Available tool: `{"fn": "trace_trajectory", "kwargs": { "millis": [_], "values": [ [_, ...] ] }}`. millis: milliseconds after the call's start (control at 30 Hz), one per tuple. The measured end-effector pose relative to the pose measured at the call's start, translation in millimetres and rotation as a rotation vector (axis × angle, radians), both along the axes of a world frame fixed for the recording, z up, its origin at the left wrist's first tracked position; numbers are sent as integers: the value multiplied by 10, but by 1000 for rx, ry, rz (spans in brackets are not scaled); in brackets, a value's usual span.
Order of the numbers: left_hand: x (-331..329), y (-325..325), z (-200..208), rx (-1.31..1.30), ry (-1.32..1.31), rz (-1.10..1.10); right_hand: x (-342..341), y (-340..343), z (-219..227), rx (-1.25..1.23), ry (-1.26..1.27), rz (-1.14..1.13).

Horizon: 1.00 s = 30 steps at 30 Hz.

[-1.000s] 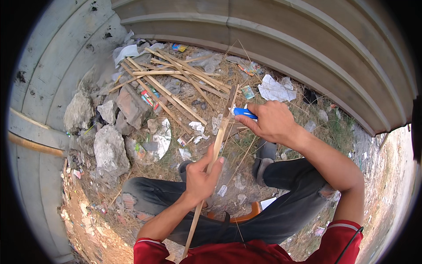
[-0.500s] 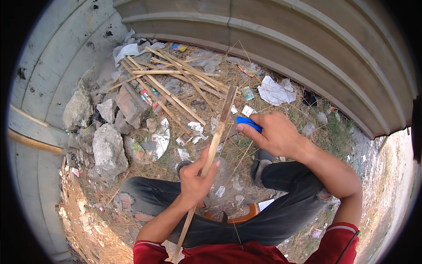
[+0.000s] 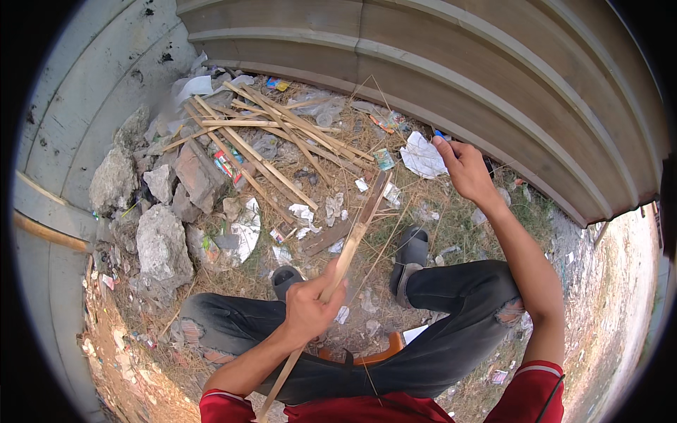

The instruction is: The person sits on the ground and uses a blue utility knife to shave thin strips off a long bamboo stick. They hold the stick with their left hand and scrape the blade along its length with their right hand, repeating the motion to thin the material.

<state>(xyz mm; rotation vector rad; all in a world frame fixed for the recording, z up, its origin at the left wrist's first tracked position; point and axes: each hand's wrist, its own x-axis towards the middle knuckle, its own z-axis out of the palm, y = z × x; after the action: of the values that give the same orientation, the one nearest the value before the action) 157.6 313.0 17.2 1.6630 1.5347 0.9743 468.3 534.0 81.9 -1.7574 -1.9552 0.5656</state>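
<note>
left hand [image 3: 310, 307] wrapped round a stick [image 3: 348, 255], right hand [image 3: 467, 171] pinching a blue tool [image 3: 438, 133] near the wall [image 3: 486, 99] edge, open room between

The left grip [image 3: 310, 308] holds a long, dark-ended wooden strip [image 3: 344, 262] at a slant. Well apart, the right grip [image 3: 465, 168] holds a mostly hidden blue tool [image 3: 438, 132]. Loose strips [image 3: 257, 124] lie piled beside rocks [image 3: 162, 243].
</note>
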Motion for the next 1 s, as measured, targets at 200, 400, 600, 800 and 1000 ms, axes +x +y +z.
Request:
{"fn": "trace_trajectory", "kwargs": {
  "millis": [200,400,600,800,1000],
  "values": [
    [22,87,-12,86,-199,69,-810,-438,264,-386,617,181],
    [11,199,42,34,-248,76,-1214,-732,-119,-421,542,495],
    [-43,61,28,-79,-356,11,-1092,-456,-96,-429,735,266],
    [-124,-83,110,-303,-220,-157,-681,-77,-4,-170,990,46],
    [-144,-104,98,-507,-60,-625,-160,294,-18,73,1181,-153]
  ]
}}
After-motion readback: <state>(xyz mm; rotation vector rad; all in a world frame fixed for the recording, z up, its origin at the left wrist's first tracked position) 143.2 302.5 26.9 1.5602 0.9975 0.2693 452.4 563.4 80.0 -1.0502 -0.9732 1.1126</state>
